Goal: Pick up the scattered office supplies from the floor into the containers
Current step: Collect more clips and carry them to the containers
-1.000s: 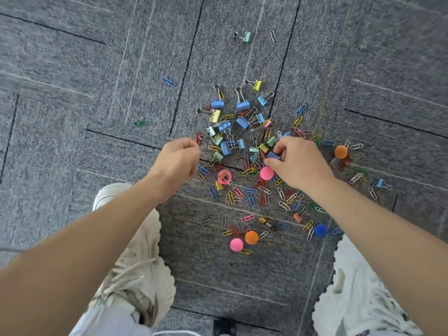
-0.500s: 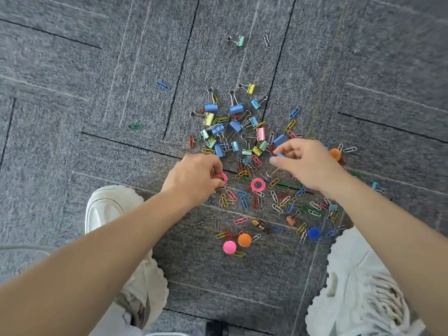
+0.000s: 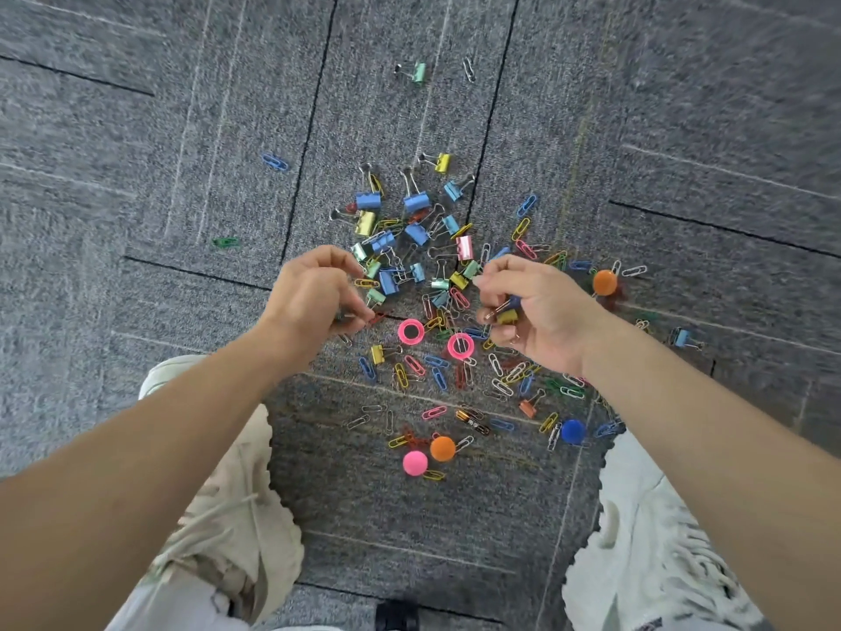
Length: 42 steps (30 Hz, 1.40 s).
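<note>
Coloured binder clips [image 3: 416,202], paper clips [image 3: 439,380] and round magnets lie scattered on the grey carpet [image 3: 136,175]. My right hand [image 3: 537,311] hovers over the pile's right side, its curled fingers holding small binder clips [image 3: 507,314], a yellow and a blue one showing. My left hand [image 3: 314,293] is curled at the pile's left edge, pinching a small red clip [image 3: 377,317]. Two pink ring magnets [image 3: 411,331] lie between my hands. No container is in view.
My two pale shoes [image 3: 227,516] stand at the lower left and lower right, flanking the pile. Pink [image 3: 414,463], orange [image 3: 442,448] and blue [image 3: 572,431] round magnets lie near them. Stray clips [image 3: 274,161] lie farther out on the carpet.
My left hand moved in to the pile's left edge and pinched a clip. My right hand lifted with clips in its fingers. A second pink ring magnet shows between my hands.
</note>
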Motion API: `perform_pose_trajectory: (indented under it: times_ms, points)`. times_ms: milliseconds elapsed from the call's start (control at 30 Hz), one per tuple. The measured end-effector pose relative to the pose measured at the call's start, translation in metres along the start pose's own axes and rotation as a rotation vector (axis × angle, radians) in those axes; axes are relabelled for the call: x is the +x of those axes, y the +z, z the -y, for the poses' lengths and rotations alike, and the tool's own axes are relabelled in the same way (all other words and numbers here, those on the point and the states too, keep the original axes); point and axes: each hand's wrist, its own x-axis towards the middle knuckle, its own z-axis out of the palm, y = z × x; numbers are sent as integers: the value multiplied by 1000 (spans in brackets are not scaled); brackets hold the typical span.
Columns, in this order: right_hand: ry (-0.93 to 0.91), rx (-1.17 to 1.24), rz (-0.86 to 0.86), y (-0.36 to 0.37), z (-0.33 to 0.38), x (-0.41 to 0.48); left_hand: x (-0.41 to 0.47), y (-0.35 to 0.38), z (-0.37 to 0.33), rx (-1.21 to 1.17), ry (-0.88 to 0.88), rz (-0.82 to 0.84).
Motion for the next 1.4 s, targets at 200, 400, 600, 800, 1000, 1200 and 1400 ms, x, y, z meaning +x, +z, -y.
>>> perform_pose_trajectory:
  times_ms: [200,400,600,800,1000,1200,1400]
  points:
    - [-284,-822,-195,26,-10,15,3,-13,9,139,36,-78]
    - [-446,-1582,-514,36,-24,20,7,-8,18,461,102,-89]
    - [-384,-1470,-464,29,-24,20,9,12,21,873,238,-190]
    - [-323,-1382,-392,11,-22,11,9,29,14,946,241,-231]
    - [-456,-1150,-363,-7,-25,8,4,30,18,841,306,-146]
    - [-448,-1352,-456,5,-23,9,7,18,3,329,97,13]
    - [-359,-1305,-467,20,-21,18,4,5,-9,-101,-215,127]
